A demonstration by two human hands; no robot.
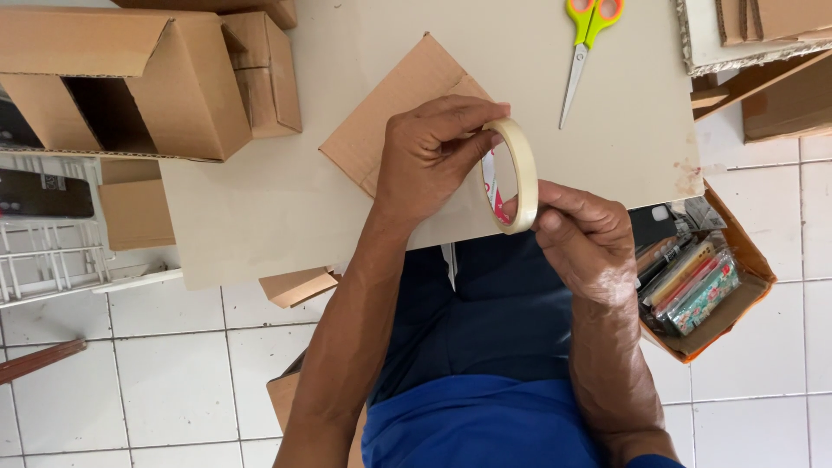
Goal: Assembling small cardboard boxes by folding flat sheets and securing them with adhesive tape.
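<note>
Head view: tape roll [520, 173] gripped by both hands, left [429, 160] & right [582, 238]; no tape pulled yet, cardboard sheet [381, 130] untaped on surface [260, 199].

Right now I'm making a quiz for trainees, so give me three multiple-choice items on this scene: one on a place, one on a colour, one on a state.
1. Where do the scissors lie?
A. on the pale board
B. on the floor tiles
C. inside a box

2. What colour are the scissor handles?
A. black
B. green and orange
C. blue

3. How is the roll of tape held?
A. lying flat on the board
B. in the left hand alone
C. between both hands, the right hand too

Answers: 1 A, they rest on the board's far side; 2 B, green loops, orange inside; 3 C, fingers of both hands grip the roll.
</note>
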